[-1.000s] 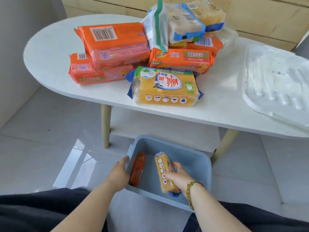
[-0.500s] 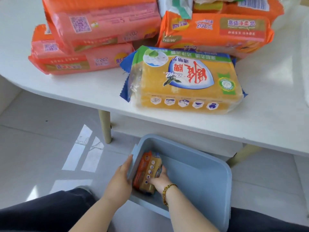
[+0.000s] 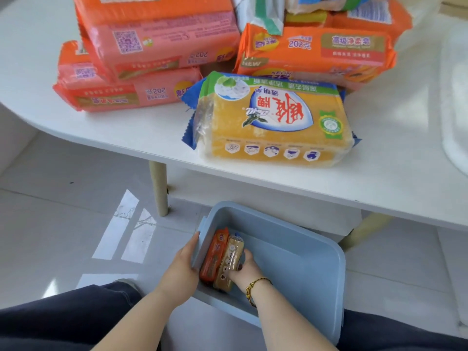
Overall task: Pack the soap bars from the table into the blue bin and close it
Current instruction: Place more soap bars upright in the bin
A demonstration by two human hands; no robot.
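Observation:
The blue bin (image 3: 304, 262) stands on the floor under the table edge. Inside, against its left wall, an orange soap pack (image 3: 214, 252) stands on edge with a yellow soap pack (image 3: 229, 262) pressed beside it. My right hand (image 3: 243, 271) is inside the bin, fingers on the yellow pack. My left hand (image 3: 183, 267) grips the bin's left rim from outside. On the white table (image 3: 126, 138) lie a large yellow soap pack (image 3: 273, 122), stacked orange-pink packs (image 3: 152, 46) and another orange pack (image 3: 314, 54).
A clear plastic lid (image 3: 455, 97) lies at the table's right edge. Wooden table legs (image 3: 159, 188) stand left and right behind the bin. My dark-trousered legs (image 3: 63, 317) flank the bin on a glossy tiled floor.
My right hand has pushed the yellow pack left across the bin until it stands against the orange pack. The view has moved closer to the table.

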